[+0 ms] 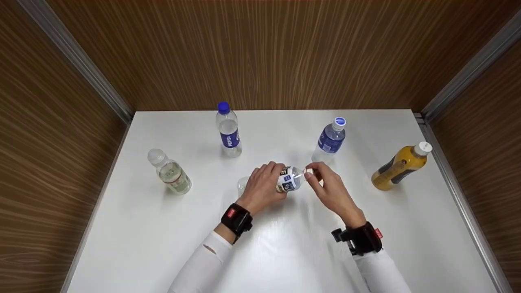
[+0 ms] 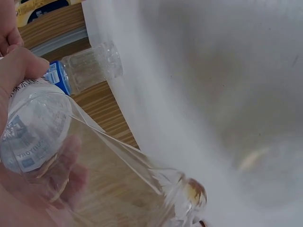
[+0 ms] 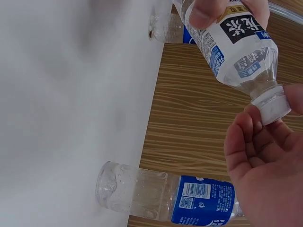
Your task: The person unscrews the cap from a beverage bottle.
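Note:
A clear plastic bottle (image 1: 290, 179) with a white, black and blue label is held on its side above the white table. My left hand (image 1: 263, 184) grips it round the body, the base sticking out to the left. At its neck, my right hand (image 1: 329, 188) pinches the white cap (image 3: 273, 108) between thumb and fingers. The cap sits on the neck in the right wrist view. Through the clear lower body (image 2: 123, 175) in the left wrist view, fingers of my left hand show. No liquid is plain to see inside.
Behind stand a blue-capped Pepsi bottle (image 1: 229, 136) and a blue-labelled bottle (image 1: 330, 140) with a white and blue cap. A white-capped clear bottle (image 1: 174, 176) is at left, a yellow bottle (image 1: 397, 169) at right. Wood-grain panels (image 1: 260, 53) border the white table (image 1: 122, 236).

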Motion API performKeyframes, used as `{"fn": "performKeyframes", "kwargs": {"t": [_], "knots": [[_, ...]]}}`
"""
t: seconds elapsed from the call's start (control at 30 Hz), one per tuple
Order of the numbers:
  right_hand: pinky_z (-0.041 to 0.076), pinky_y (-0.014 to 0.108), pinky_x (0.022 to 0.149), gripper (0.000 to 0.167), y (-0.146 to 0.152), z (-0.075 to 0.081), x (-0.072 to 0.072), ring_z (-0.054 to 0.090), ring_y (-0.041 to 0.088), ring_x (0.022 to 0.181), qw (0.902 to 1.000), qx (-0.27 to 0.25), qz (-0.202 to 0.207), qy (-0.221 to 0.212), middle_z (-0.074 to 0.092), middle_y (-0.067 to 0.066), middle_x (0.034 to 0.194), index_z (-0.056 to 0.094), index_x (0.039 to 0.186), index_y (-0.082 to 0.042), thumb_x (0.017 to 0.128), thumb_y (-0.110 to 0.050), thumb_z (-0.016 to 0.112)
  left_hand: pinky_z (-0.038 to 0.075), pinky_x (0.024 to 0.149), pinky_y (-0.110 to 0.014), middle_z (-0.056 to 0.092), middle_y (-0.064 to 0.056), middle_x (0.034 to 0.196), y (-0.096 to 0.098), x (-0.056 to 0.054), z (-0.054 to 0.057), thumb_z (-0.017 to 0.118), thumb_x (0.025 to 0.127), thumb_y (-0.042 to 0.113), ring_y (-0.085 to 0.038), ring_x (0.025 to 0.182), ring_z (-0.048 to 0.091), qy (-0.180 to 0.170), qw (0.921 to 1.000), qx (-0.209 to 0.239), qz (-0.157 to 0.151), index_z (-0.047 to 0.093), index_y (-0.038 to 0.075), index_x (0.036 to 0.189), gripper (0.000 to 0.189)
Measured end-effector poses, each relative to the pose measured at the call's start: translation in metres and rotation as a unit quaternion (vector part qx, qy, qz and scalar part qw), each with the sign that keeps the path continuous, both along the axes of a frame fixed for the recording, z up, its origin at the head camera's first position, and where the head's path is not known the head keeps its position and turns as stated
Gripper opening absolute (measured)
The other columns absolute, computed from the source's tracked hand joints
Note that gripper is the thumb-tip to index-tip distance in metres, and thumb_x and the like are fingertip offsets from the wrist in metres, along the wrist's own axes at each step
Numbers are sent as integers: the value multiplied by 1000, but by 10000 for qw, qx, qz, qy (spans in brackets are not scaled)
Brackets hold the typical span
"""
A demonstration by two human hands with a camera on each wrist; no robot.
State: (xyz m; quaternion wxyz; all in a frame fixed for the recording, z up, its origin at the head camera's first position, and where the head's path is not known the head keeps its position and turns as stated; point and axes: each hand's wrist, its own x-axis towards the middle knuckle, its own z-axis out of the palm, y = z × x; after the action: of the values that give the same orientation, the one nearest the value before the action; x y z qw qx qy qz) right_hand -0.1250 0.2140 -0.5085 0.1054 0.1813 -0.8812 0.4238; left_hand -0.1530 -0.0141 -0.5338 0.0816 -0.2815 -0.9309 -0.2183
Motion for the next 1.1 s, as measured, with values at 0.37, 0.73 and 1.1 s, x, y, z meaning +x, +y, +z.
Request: {"fn": "performKeyframes", "kwargs": {"t": [0.37, 0.73, 1.1], "knots": [[51, 34, 82, 23, 6, 1, 0, 59, 16, 96, 9976, 75, 517, 450, 64, 6, 110, 64, 122, -3, 99, -6, 67, 51, 83, -36, 62, -4, 114, -3, 0, 0, 89, 74, 30, -20, 96, 59, -348, 9990, 249, -164, 57, 10, 131, 69], [56, 46, 86, 47, 3, 3, 1, 68, 23, 95, 9952, -245, -218, -924, 70, 11, 110, 53, 143, -1, 105, -27, 62, 52, 84, -37, 64, -6, 113, -3, -2, -3, 93, 70, 32, -23, 98, 62, 466, 9984, -308, -50, 58, 9, 130, 73], [49, 28, 64, 20, 0, 3, 3, 62, 15, 72, 9941, -216, -420, -973, 67, 2, 82, 70, 110, -4, 105, -22, 63, 52, 86, -36, 62, -5, 113, -4, 0, -1, 93, 69, 33, -22, 99, 61, 805, 9952, -560, -28, 58, 11, 130, 74]]}}
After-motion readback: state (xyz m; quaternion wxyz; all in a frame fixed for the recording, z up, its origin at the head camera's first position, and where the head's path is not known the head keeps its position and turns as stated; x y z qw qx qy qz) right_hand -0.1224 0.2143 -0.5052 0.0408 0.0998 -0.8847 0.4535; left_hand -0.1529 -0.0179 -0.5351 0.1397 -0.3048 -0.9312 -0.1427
